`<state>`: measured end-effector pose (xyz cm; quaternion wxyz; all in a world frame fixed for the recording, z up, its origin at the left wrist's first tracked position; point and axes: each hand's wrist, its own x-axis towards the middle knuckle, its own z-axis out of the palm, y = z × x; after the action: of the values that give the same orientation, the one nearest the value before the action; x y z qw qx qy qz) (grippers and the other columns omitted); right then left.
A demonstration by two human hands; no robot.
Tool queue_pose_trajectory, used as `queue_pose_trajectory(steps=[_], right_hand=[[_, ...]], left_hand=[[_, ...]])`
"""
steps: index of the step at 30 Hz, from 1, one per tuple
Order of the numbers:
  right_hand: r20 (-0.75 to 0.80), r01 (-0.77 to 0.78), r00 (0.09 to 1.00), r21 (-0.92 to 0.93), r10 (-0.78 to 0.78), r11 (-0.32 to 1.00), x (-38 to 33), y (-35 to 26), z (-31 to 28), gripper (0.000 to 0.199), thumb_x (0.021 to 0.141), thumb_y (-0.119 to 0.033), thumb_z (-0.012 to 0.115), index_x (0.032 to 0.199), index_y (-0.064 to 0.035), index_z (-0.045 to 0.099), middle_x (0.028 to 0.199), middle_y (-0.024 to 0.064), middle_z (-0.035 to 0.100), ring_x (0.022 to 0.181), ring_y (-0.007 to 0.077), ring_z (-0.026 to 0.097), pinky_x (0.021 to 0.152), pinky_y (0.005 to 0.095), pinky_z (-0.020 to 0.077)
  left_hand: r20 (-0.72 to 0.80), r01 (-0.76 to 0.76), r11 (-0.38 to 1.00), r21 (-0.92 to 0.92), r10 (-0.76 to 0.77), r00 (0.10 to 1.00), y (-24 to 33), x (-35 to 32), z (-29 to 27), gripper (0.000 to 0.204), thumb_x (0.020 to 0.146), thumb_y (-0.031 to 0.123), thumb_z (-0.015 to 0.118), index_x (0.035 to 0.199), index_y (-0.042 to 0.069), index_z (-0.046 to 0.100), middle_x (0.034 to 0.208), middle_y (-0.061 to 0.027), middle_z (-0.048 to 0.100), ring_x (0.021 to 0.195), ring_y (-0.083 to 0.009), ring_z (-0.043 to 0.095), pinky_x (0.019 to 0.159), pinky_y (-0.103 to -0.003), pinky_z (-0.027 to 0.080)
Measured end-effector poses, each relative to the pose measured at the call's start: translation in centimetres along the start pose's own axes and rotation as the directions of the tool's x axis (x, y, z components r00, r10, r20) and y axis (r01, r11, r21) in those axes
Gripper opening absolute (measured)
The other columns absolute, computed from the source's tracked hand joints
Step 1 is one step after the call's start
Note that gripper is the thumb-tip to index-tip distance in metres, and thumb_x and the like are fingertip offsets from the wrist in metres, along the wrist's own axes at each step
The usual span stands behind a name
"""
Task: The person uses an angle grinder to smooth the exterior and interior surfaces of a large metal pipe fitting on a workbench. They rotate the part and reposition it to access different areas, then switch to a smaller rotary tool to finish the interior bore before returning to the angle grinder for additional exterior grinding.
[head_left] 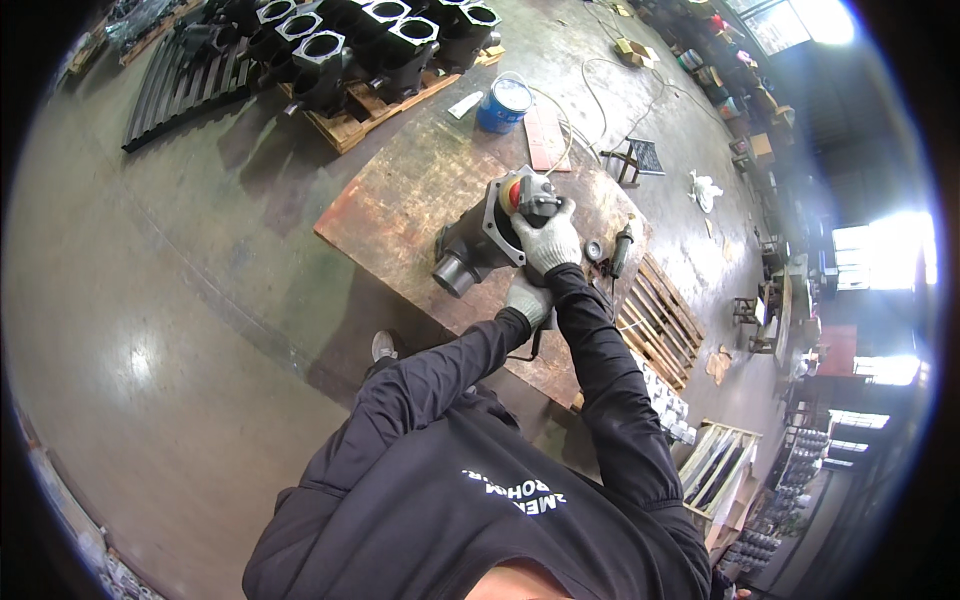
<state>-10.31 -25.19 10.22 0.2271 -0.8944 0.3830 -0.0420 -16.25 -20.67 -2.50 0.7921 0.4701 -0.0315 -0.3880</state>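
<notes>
A dark cast metal housing lies on the worn, rust-stained workbench, with its flanged opening facing right. Against that flange is an angle grinder with a red and yellow disc. My right hand, in a pale knit glove, is closed round the grinder just behind its head. Lower down, my left hand, gloved alike, grips the rear of the grinder's body. The right hand and forearm partly cover that rear part, and the left fingers are mostly hidden.
A blue paint can stands at the bench's far edge beside a reddish board. Another power tool and a small round disc lie right of my hands. Slatted wood sits right; a pallet of black castings stands beyond.
</notes>
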Motion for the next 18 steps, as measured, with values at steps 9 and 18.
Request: queue_pose_trajectory(steps=[9,18], right_hand=[[-0.021,-0.013,1.000,-0.148,0.010,0.989,5.7,0.5,-1.8,0.109,0.077,-0.054,0.076,0.148,0.0101,0.023,0.115,0.0312,0.068,0.108,0.0424,0.069,0.093,0.0444,0.0546],[0.032,-0.009,0.999,-0.083,0.012,0.997,7.4,1.1,-0.6,0.107,0.077,-0.053,0.078,0.146,0.0077,0.024,0.115,0.0308,0.068,0.108,0.0428,0.068,0.093,0.0445,0.0544]], left_hand=[[0.094,-0.059,0.964,-0.258,0.085,0.992,-0.6,6.9,3.3,0.038,0.095,0.013,0.057,0.132,0.004,0.056,0.129,-0.0100,0.066,0.116,-0.0254,0.063,0.105,-0.035,0.047],[0.068,0.161,0.402,-0.902,-0.236,0.969,2.9,6.7,3.9,0.037,0.104,0.021,0.035,0.131,0.006,0.055,0.131,-0.0120,0.064,0.124,-0.0277,0.057,0.111,-0.040,0.041]])
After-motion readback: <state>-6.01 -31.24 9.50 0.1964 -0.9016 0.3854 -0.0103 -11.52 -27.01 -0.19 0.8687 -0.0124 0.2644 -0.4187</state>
